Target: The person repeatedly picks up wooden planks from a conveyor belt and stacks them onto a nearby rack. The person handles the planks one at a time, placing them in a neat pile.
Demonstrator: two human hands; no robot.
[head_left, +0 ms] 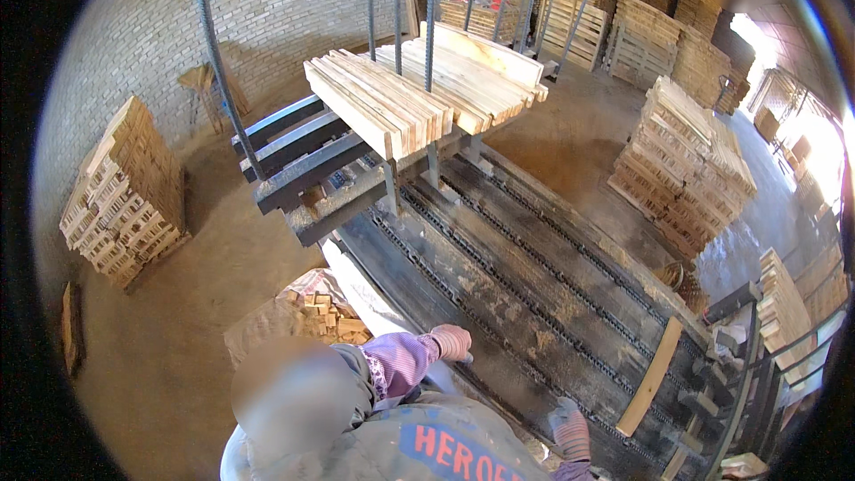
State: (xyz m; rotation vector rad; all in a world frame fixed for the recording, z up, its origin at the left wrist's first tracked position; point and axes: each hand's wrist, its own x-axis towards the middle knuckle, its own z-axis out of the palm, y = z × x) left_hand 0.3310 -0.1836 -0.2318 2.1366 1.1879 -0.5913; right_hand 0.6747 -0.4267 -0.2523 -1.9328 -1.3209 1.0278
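Note:
My left hand (452,343), in a pink striped glove below a purple checked sleeve, is held over the near left edge of the chain conveyor (525,303). Its fingers look curled in, with nothing visible in them. Lower down and to the right is my right hand (570,428), in a striped glove with grey fingertips. Its fingers stretch forward over the conveyor and hold nothing I can see. A single wooden board (650,379) lies across the chains, just right of that hand and apart from it.
At the conveyor's far end, cut boards (383,102) lie side by side among upright metal rods (430,18). Wood stacks stand left (129,196) and right (681,165). A sack of wood offcuts (331,313) sits left of the conveyor. More boards (784,312) are at right.

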